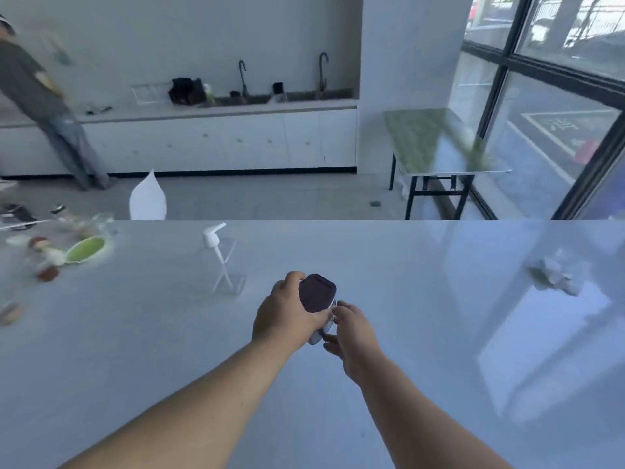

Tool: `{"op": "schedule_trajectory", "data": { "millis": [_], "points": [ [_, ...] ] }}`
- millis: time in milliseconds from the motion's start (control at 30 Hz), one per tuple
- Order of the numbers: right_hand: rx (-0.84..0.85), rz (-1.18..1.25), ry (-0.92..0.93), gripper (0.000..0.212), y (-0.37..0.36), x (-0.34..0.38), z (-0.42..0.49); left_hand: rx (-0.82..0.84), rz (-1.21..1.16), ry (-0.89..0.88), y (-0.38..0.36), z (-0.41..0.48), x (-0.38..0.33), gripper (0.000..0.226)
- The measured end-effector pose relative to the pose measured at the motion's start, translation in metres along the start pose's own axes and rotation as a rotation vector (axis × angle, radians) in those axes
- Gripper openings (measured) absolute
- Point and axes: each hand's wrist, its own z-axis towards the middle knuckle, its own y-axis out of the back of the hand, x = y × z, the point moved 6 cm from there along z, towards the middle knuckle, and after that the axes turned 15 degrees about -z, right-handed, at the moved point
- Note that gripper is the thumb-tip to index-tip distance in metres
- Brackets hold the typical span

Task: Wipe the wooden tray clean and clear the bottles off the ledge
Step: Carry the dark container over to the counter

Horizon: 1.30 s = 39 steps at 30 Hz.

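Left hand [287, 314] wrapped round dark-lidded bottle [317, 294]; right hand [351, 333] fingertips touching it

A clear bottle with a dark purple cap [317, 292] stands above the pale counter, near a clear pump bottle [226, 262].

Two bottles: a capped one [317, 292], a pump one [221, 262]; two hands [287, 313].

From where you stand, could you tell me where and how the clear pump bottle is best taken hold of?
Take the pump bottle around its clear square body, below the white pump head, coming from the near side. It stands upright and apart from other things, and the thin spout looks too slight for a firm grip.
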Motion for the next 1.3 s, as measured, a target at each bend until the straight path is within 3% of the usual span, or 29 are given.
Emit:
{"op": "schedule_trajectory", "data": {
  "millis": [300, 700, 1067, 1133, 1200, 1267, 1300],
  "points": [
    [0.152, -0.154, -0.056, 0.019, -0.109, 0.023, 0.089, -0.124, 0.051, 0.157, 0.056, 0.074, 0.088, 0.072],
    [-0.03, -0.13, -0.129, 0.02, -0.165, 0.037, 0.229, 0.014, 0.035, 0.121, 0.026, 0.221, 0.175, 0.072],
    [-0.113, -0.114, -0.165, 0.029, -0.177, 0.02, 0.257, 0.114, 0.12, 0.098, 0.005, 0.242, 0.193, 0.069],
    [-0.122, -0.167, -0.158, 0.032, -0.173, 0.019, 0.253, 0.102, 0.167, 0.032, 0.006, 0.239, 0.187, 0.068],
    [-0.176, -0.297, -0.071, 0.03, -0.161, 0.026, 0.244, 0.107, 0.228, -0.161, 0.005, 0.233, 0.171, 0.061],
    [-0.257, -0.536, 0.072, 0.024, -0.137, 0.033, 0.229, 0.138, 0.235, -0.363, -0.002, 0.222, 0.148, 0.047],
    [-0.32, -0.686, 0.127, 0.033, -0.119, 0.035, 0.218, 0.176, 0.229, -0.417, -0.008, 0.216, 0.136, 0.044]
  ]
}}
